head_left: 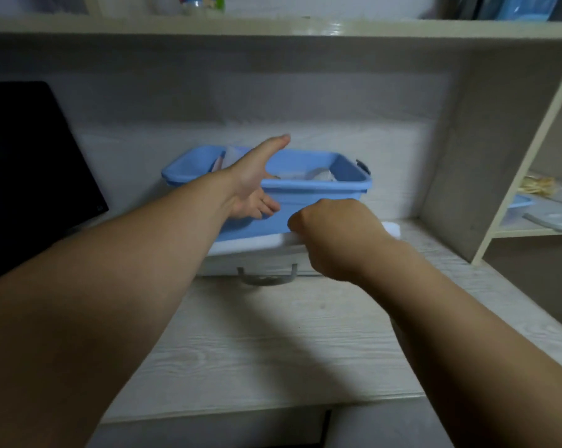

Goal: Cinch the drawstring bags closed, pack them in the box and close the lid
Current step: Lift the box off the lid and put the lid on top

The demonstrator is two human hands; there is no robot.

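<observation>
1. Two bare hands reach forward in the head view, over a pale wood-grain worktop (273, 350).
2. At mid-frame sits the blue box (321, 202), open at the top. Its long axis runs left to right across the frame, and a dark latch (363, 165) sits at its right end.
3. Pale bags (318, 176) lie inside the box. Only their tops show above the rim, and whether they are cinched cannot be made out.
4. Just below the box's front wall lies the white lid (250, 248), also long from left to right. Its grey handle (266, 279) points toward the lower edge of the frame.
5. The left hand (254, 185) is spread wide, thumb up and fingers in front of the box's front wall. Whether it touches the box I cannot tell.
6. The right hand (333, 237) grips the lid's upper edge with curled fingers, whose tips are hidden behind the knuckles.
7. At the left a dark screen (31, 156) is cut off by the frame edge. The things on the shelf (531, 224) at the right are blurred.
</observation>
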